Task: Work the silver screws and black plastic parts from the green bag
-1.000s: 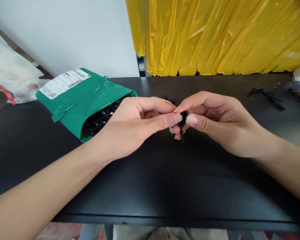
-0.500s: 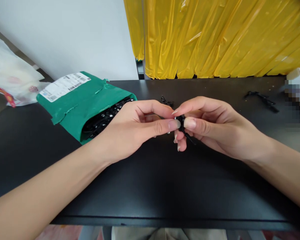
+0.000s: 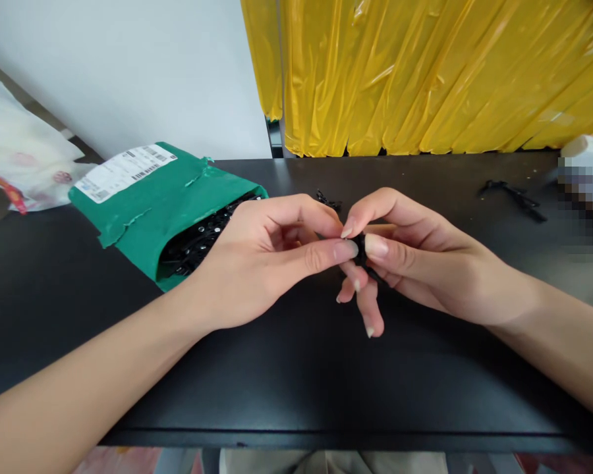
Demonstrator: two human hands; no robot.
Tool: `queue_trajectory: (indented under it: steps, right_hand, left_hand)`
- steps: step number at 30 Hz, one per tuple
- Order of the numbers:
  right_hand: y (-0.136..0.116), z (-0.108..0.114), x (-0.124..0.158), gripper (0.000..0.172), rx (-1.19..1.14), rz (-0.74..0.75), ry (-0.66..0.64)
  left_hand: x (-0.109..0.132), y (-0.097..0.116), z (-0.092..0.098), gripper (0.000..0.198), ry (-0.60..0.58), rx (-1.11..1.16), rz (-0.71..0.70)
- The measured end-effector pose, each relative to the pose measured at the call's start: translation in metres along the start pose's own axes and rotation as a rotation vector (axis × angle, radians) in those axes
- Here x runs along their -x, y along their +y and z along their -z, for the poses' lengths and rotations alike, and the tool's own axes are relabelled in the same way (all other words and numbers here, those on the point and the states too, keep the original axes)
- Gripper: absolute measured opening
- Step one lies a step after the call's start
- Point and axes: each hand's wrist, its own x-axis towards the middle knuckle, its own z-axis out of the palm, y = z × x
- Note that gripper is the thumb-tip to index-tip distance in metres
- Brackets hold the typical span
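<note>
A small black piece (image 3: pixel 360 245) is pinched between my two hands above the dark table, largely covered by fingers. Its exact kind cannot be made out. My left hand (image 3: pixel 271 257) grips it from the left with thumb and forefinger. From the other side, my right hand (image 3: pixel 429 260) holds it with the thumb, its forefinger bent over the top. Several fingertips stick out below the piece. Left of my hands lies a green mailer bag (image 3: pixel 143 210) with a white label, its mouth showing many black pieces (image 3: pixel 197 240) with shiny round spots.
Behind my hands lies a little black piece (image 3: pixel 327 199). Further right rests a long thin black item (image 3: pixel 514 195), near a partly blurred whitish object (image 3: pixel 588 171). A clear plastic bag (image 3: pixel 34 151) sits far left. Yellow plastic sheeting (image 3: pixel 400 79) hangs behind the black table (image 3: pixel 296 382).
Fingers below the black piece have stretched further downward and spread, covering more of its hanging end. Both hands stay in nearly the same place, still pinching it.
</note>
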Motion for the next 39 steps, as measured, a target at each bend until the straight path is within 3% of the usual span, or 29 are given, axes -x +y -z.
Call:
queue_trajectory:
  steps: [12,19,27,33,39]
  right_hand:
    - [0.001,-0.001,0.001,0.009,0.018,-0.018,0.070]
    - [-0.004,-0.009,0.000,0.006,-0.046,-0.073,0.107]
    - [-0.003,-0.010,0.000,0.025,-0.111,-0.081,0.088]
    - [-0.001,-0.008,0.003,0.029,-0.120,-0.081,0.082]
    - [-0.003,-0.009,0.001,0.017,-0.138,-0.108,0.092]
  left_hand:
    - [0.001,0.002,0.000,0.016,-0.030,0.023,0.022]
    - [-0.001,0.000,-0.003,0.015,0.068,0.077,0.054]
    - [0.001,-0.001,-0.003,0.012,0.028,0.095,0.059]
    - [-0.001,-0.002,-0.004,0.014,0.086,0.023,0.015]
    - [0.000,-0.004,-0.004,0.015,0.048,0.104,0.008]
